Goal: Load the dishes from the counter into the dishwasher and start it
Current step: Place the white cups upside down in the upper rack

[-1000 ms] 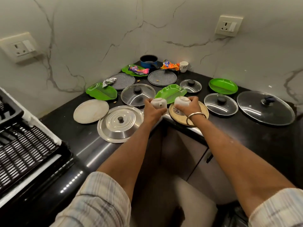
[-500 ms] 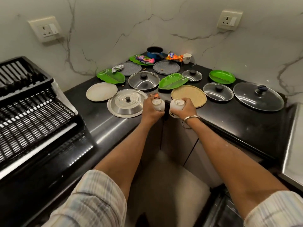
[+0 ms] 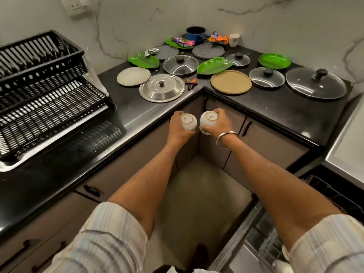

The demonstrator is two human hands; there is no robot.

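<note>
Black counter [image 3: 126, 107] behind; L grip [image 3: 178, 128] & R grip [image 3: 218, 123] each clasp white cup (upside down).

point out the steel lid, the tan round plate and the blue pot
steel lid [image 3: 162, 88]: head view, on its domed top beside the knob
tan round plate [image 3: 230, 82]: head view, middle of its flat face
blue pot [image 3: 195, 33]: head view, on its front wall

The person wore a pale shirt with faint grey and blue stripes, its loose sleeves [image 3: 102, 239] rolled or cut short above the elbows, leaving both forearms bare. A thin, plain metal bangle [image 3: 226, 137] circled the right wrist. The left hand [image 3: 177, 129] and wrist carried no jewellery.
</note>
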